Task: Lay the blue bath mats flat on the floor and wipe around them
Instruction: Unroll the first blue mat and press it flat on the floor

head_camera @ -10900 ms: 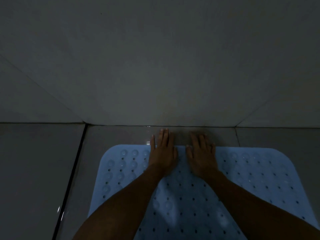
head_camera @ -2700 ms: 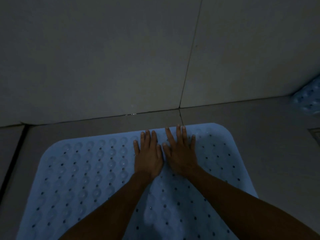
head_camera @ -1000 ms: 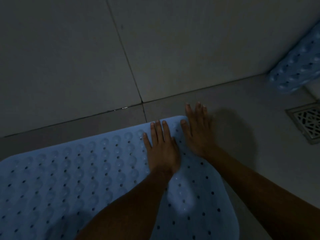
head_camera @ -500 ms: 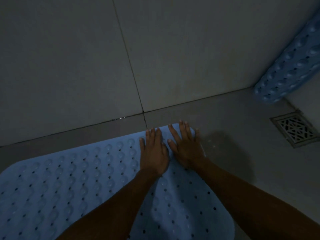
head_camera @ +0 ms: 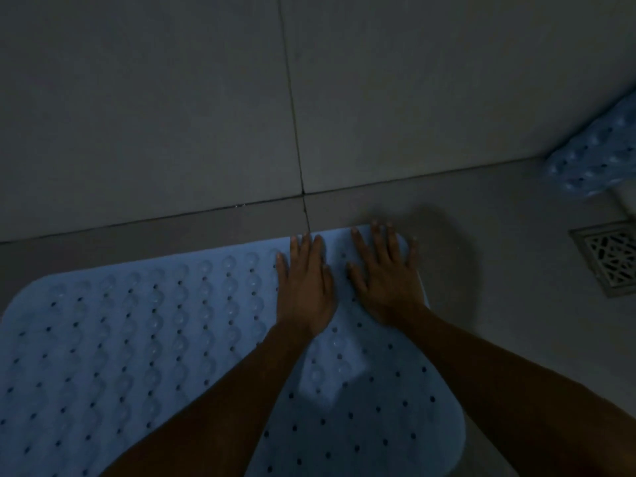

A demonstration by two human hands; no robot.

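Blue bath mat [head_camera: 144, 339] lies on the floor, filling the view from 6 to 9 o'clock. Left hand [head_camera: 306, 287] and right hand [head_camera: 389, 280] press its 1 o'clock corner, fingers straight, gripping nothing. Flattening step; next, probably the second mat [head_camera: 595, 156] at 2 o'clock needs unrolling.

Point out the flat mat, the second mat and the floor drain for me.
flat blue mat [head_camera: 144, 339]: head view, on its studded left half.
second blue mat [head_camera: 595, 160]: head view, on its curled body at the wall.
floor drain [head_camera: 611, 258]: head view, on the grate's middle.
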